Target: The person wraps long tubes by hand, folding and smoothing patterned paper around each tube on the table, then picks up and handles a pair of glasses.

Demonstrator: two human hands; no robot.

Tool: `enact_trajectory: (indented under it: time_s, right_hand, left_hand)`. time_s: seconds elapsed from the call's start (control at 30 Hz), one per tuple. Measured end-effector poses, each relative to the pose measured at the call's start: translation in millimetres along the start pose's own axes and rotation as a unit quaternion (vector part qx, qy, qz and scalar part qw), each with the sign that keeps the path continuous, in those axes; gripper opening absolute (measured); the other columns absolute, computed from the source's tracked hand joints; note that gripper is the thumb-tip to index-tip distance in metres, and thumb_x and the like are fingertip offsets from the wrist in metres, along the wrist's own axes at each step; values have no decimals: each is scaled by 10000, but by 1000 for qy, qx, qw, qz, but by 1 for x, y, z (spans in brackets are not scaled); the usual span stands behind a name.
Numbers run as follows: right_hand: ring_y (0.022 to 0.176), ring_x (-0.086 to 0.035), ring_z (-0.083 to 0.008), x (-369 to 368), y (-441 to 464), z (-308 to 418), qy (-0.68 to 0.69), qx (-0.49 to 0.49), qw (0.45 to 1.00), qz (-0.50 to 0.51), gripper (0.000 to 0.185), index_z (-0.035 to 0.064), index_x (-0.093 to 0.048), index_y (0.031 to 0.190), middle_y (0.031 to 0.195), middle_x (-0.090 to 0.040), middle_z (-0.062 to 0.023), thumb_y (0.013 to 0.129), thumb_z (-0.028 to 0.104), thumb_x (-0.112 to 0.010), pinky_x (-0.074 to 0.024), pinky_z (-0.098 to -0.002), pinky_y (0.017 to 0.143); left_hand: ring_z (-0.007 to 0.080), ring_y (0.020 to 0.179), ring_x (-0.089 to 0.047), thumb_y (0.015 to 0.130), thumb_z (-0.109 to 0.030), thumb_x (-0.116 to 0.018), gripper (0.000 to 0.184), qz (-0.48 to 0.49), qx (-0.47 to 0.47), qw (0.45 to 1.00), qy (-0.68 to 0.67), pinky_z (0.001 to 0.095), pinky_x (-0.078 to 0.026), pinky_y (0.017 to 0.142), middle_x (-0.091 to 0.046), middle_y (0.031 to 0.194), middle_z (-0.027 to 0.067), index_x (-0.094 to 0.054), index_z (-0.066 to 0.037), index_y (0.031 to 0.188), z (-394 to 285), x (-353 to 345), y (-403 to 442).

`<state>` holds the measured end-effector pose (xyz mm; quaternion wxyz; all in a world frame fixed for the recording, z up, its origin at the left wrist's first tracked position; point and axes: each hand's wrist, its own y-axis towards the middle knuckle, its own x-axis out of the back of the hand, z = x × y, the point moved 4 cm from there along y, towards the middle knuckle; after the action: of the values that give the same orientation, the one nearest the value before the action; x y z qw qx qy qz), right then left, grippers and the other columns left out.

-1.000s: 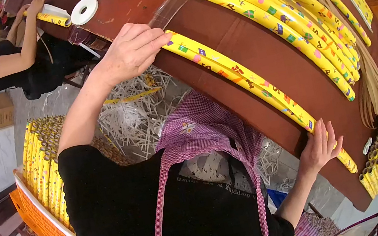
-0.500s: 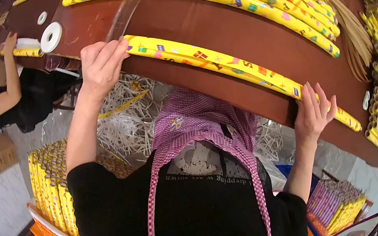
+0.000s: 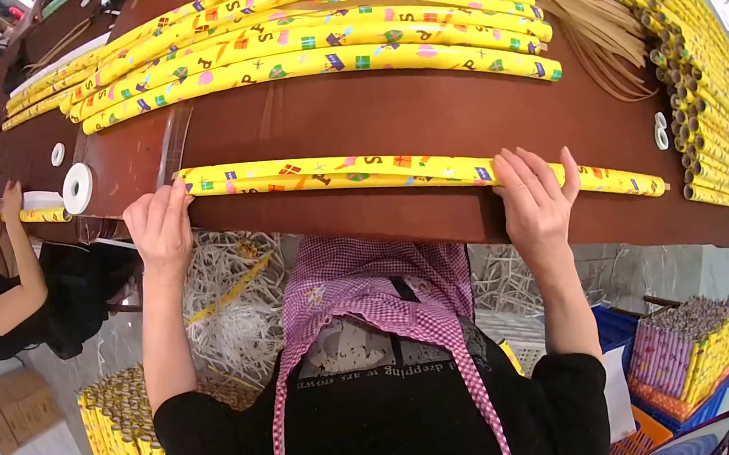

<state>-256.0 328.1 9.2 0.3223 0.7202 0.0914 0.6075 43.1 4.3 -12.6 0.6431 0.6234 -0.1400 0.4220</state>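
A long yellow printed roll (image 3: 345, 172) lies along the near edge of the brown table (image 3: 296, 118). At its left end, my left hand (image 3: 160, 226) pinches the paper with fingers together. My right hand (image 3: 536, 192) rests over the roll towards its right end, fingers bent across it and the thumb hidden. A loose lengthwise edge of paper shows along the roll between the hands. Beyond it, several more yellow rolls (image 3: 307, 67) lie side by side.
White tape rolls (image 3: 78, 188) sit at the left. Brown paper strips (image 3: 600, 40) and stacked yellow tubes (image 3: 693, 101) are at the right. A person (image 3: 10, 290) works at the far left. Crates of tubes (image 3: 125, 445) and shredded paper (image 3: 239, 318) are below.
The view has turned and shifted, showing more of the table's far side. Both hands stay on the same roll, which now lies more level in view.
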Motion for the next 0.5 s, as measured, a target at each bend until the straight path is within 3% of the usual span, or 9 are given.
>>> enact_trajectory:
  time_s: [0.5]
  right_hand:
    - [1023,-650,-189,-14,27,-9,-4,5,1000,10,330,80,-678,1148,1100,-714,-30,818,81,-686,-296,-514,1143]
  left_hand:
    - [236,889,-583,809,-46,-754,309,27,32,999,5,380,-437,795,-653,993,41,-703,-49,1113,5,-7,18]
